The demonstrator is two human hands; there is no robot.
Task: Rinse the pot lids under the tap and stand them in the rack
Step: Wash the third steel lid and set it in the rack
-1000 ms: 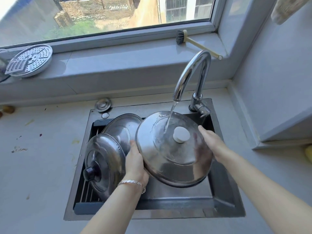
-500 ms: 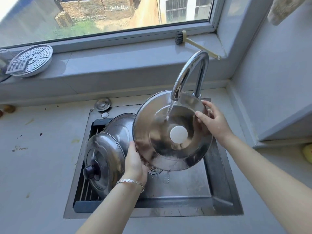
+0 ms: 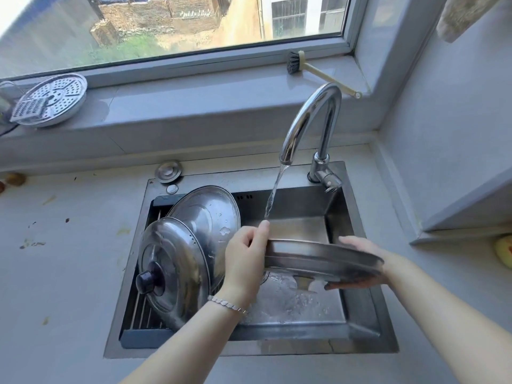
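Three steel lids are in view at the sink (image 3: pixel 360 314). Two stand on edge in the rack (image 3: pixel 144 309) at its left end: the front lid (image 3: pixel 177 261), with a dark knob (image 3: pixel 148 278) facing the camera, leans against the larger rear lid (image 3: pixel 207 212). Both hands carry the held lid (image 3: pixel 318 261) over the open basin, nearly flat and seen edge-on, its right side a little lower. At its left rim the left hand (image 3: pixel 243 256), a bracelet (image 3: pixel 227 303) at the wrist, grips with fingers curled over the edge. At its right rim the right hand (image 3: pixel 368 250) clamps the edge, thumb on top and fingers underneath. Water (image 3: pixel 273 195) runs from the tap (image 3: pixel 313 117) and comes down right by the left forefinger at the lid's far rim; whether it strikes the lid or passes just behind it I cannot tell. The basin floor below is wet and splashed. On the windowsill (image 3: pixel 194 95) lie a brush (image 3: pixel 318 70) and a perforated steamer plate (image 3: pixel 55 98).
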